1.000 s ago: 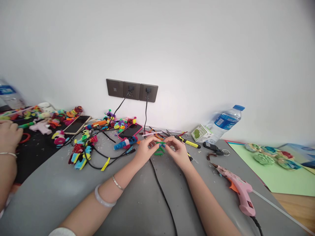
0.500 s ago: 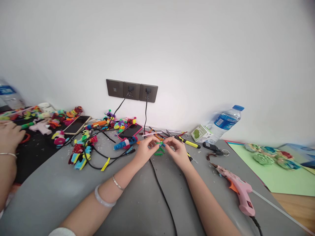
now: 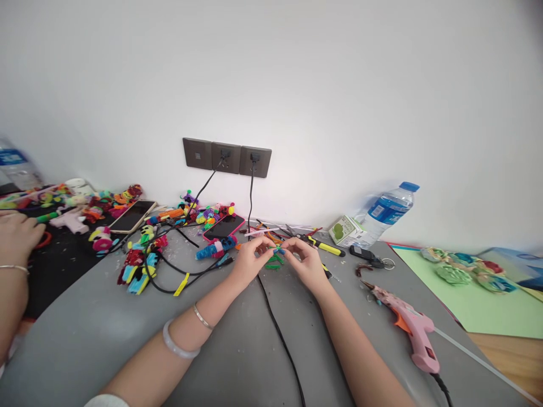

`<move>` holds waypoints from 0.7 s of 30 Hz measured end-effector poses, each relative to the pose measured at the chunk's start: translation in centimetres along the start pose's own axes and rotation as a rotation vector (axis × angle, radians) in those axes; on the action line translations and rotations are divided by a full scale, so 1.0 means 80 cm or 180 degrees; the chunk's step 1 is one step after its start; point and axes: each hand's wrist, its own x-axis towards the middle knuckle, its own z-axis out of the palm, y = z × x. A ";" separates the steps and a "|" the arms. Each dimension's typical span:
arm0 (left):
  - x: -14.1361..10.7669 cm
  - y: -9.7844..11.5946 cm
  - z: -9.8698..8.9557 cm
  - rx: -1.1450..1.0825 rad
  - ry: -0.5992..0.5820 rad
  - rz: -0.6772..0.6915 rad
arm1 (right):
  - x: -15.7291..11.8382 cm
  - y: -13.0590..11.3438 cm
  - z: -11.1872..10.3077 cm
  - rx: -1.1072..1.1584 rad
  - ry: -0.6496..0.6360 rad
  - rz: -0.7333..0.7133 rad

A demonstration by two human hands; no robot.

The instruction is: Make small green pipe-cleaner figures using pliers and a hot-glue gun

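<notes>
My left hand (image 3: pixel 254 257) and my right hand (image 3: pixel 303 259) meet above the middle of the grey table (image 3: pixel 237 350). Thumb and forefinger of each are pinched on a small green and blue fuzzy piece (image 3: pixel 278 249), which looks like pipe cleaner; most of it is hidden by the fingertips. Green fuzzy strips (image 3: pixel 274 263) show just beneath. Behind my right hand lie yellow-and-black pliers (image 3: pixel 326 246). To the left of my left hand is a blue and pink fuzzy roll (image 3: pixel 216 247).
A pink glue gun (image 3: pixel 409 328) lies at the right, its cord running off the front. Behind it stand a water bottle (image 3: pixel 390 212) and a juice carton (image 3: pixel 347 230). Black cables (image 3: pixel 275 322) cross the table. At far left is another person's hand (image 3: pixel 19 237) near fuzzy figures.
Both hands stay in nearly the same place, still pinching the green and blue piece. Only slight finger movement shows, and the view has shifted a little.
</notes>
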 end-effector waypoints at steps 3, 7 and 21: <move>0.000 0.001 0.000 0.0030 -0.0014 -0.0004 | 0.000 0.000 0.000 -0.0012 -0.0017 0.0008; 0.000 0.000 -0.001 0.0063 -0.0016 0.0026 | 0.000 -0.002 -0.001 -0.0034 -0.0013 0.0015; -0.001 0.001 0.003 -0.0163 0.0167 -0.0038 | -0.001 0.007 0.003 0.0170 0.0187 0.0044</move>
